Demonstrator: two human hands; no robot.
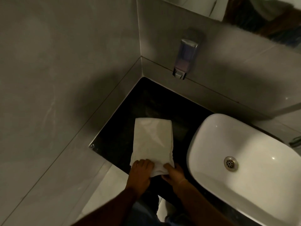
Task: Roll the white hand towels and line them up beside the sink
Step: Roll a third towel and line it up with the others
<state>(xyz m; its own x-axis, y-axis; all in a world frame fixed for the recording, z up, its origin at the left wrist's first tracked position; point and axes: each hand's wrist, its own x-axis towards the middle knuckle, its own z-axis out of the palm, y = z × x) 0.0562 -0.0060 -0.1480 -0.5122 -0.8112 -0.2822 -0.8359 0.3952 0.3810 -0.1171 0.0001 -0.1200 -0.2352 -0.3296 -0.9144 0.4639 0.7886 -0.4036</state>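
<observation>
One white hand towel (152, 137) lies folded into a long strip on the black counter (162, 101), left of the white sink (211, 139). Its far end lies flat; its near end is bunched and curled up at the counter's front edge. My left hand (140, 172) presses on the near left corner of the towel with its fingers curled over the cloth. My right hand (173, 173) pinches the near right corner, thumb under the fold. Both hands hold the same curled end.
Grey tiled walls close the counter at the left and back. A metal soap dispenser (185, 57) hangs on the back wall above the counter. A mirror (268, 15) runs along the top right. Pale floor tiles (112, 185) show below the counter edge.
</observation>
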